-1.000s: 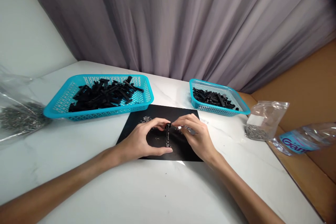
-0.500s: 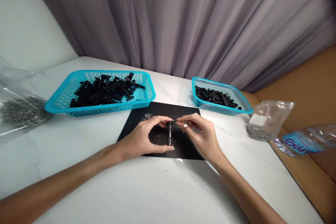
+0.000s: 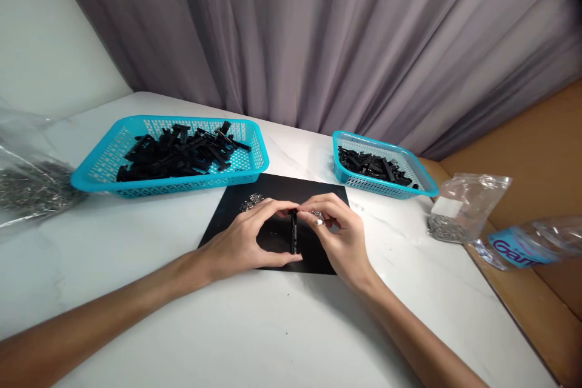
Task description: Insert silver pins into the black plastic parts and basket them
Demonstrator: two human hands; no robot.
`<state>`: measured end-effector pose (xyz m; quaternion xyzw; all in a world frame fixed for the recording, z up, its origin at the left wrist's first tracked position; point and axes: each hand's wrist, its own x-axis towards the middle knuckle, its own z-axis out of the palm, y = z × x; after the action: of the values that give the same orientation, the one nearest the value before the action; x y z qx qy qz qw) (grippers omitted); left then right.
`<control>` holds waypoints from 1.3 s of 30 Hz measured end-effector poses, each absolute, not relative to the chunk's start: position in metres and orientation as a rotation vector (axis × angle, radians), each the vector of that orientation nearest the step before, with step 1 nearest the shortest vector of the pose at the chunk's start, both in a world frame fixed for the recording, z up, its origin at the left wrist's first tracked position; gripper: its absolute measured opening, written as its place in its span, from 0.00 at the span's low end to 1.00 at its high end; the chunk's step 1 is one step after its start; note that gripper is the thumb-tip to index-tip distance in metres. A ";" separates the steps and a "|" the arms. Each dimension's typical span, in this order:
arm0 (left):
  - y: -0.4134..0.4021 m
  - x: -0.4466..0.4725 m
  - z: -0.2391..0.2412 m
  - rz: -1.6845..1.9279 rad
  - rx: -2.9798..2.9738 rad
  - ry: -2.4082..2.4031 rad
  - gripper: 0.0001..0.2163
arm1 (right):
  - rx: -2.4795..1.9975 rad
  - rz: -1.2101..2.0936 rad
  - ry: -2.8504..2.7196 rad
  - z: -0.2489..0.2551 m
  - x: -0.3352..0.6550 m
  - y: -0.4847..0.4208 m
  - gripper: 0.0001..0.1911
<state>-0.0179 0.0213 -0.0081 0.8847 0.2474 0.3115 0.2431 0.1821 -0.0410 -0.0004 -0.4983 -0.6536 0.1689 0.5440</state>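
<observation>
My left hand (image 3: pixel 243 233) grips a narrow black plastic part (image 3: pixel 294 233) by its two ends, thumb at the near end and fingers at the far end. The part stands lengthwise over a black mat (image 3: pixel 273 257). Closed in a pinch, my right hand (image 3: pixel 339 227) has its fingertips at the far end of the part; whatever they hold is too small to make out. A pile of small metal pieces (image 3: pixel 251 201) lies on the mat beyond my left hand. More metal pieces (image 3: pixel 318 216) show behind the right fingers.
At the back left, a blue basket (image 3: pixel 170 185) holds many black plastic parts. A smaller blue basket (image 3: pixel 386 190) with black parts stands back right. Clear bags of metal pieces lie at left (image 3: pixel 36 191) and right (image 3: pixel 448 227). A plastic bottle (image 3: pixel 522 247) lies at the right edge.
My right hand has moved left, bringing its pinched fingertips from beside the black plastic part to its far end. My left hand keeps its hold on the part.
</observation>
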 end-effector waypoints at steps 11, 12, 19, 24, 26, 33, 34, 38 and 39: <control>0.021 -0.018 -0.009 0.907 2.415 0.702 0.31 | -1.131 0.109 -1.656 -0.010 0.175 -0.042 0.09; 0.021 -0.018 -0.008 0.905 2.417 0.706 0.31 | -1.137 0.086 -1.668 -0.010 0.175 -0.042 0.09; 0.020 -0.019 -0.005 0.987 2.448 0.638 0.31 | -1.178 -0.049 -1.703 -0.013 0.173 -0.043 0.16; 0.020 -0.017 -0.007 1.085 2.442 0.519 0.33 | -1.075 -0.066 -1.636 -0.018 0.174 -0.043 0.19; 0.021 -0.016 -0.008 1.115 2.425 0.490 0.34 | -1.072 -0.024 -1.598 -0.017 0.173 -0.043 0.17; 0.018 -0.015 -0.004 1.112 2.391 0.476 0.36 | -1.110 -0.215 -1.545 -0.016 0.172 -0.044 0.11; 0.018 -0.014 -0.003 1.115 2.391 0.473 0.35 | -1.101 -0.280 -1.583 -0.018 0.173 -0.045 0.13; 0.016 -0.014 -0.001 1.146 2.407 0.450 0.35 | -1.128 -0.454 -1.649 -0.018 0.174 -0.047 0.14; 0.015 -0.014 0.000 1.152 2.415 0.446 0.35 | -1.141 -0.458 -1.644 -0.017 0.173 -0.048 0.13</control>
<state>-0.0138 0.0154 -0.0005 0.8698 0.1606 0.4151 0.2128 0.1733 -0.0480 -0.0168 -0.4756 -0.6851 -0.1909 0.5177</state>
